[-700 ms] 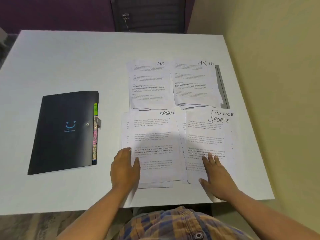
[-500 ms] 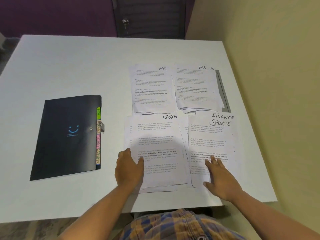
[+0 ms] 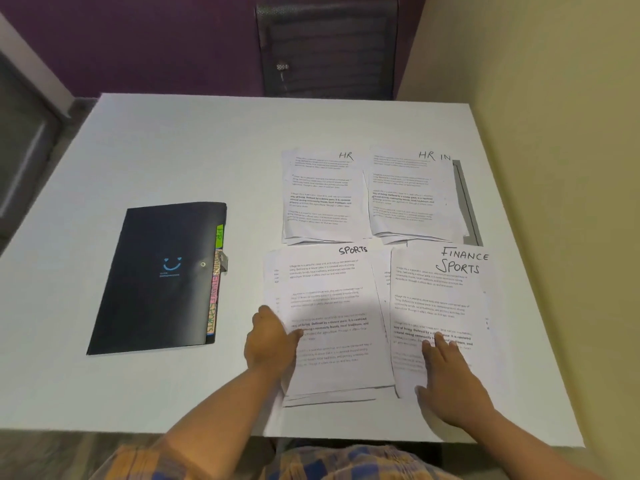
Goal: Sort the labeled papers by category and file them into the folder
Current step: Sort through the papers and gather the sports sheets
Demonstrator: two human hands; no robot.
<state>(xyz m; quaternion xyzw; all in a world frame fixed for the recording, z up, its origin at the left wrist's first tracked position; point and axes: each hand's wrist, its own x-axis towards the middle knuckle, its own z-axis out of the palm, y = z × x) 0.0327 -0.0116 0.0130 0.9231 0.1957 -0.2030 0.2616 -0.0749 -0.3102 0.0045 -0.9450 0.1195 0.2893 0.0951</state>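
Fingers [image 3: 440, 342] of right hand [image 3: 446, 379] lie straight and flat on finance pile [image 3: 440, 296], pinning it. Left hand [image 3: 270, 341] pinches sports pile [image 3: 329, 296] at its left edge, thumb on top, probably to square or lift it. Piles lie lengthwise, headings far. HR piles [image 3: 322, 195] beyond. Folder [image 3: 162, 278] closed, well left on table [image 3: 173, 150], tabs facing piles.

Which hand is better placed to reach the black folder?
Left, likely. The left hand touches the SPORTS pile, the one nearer the folder; the right hand lies on the FINANCE SPORTS pile, farther away.
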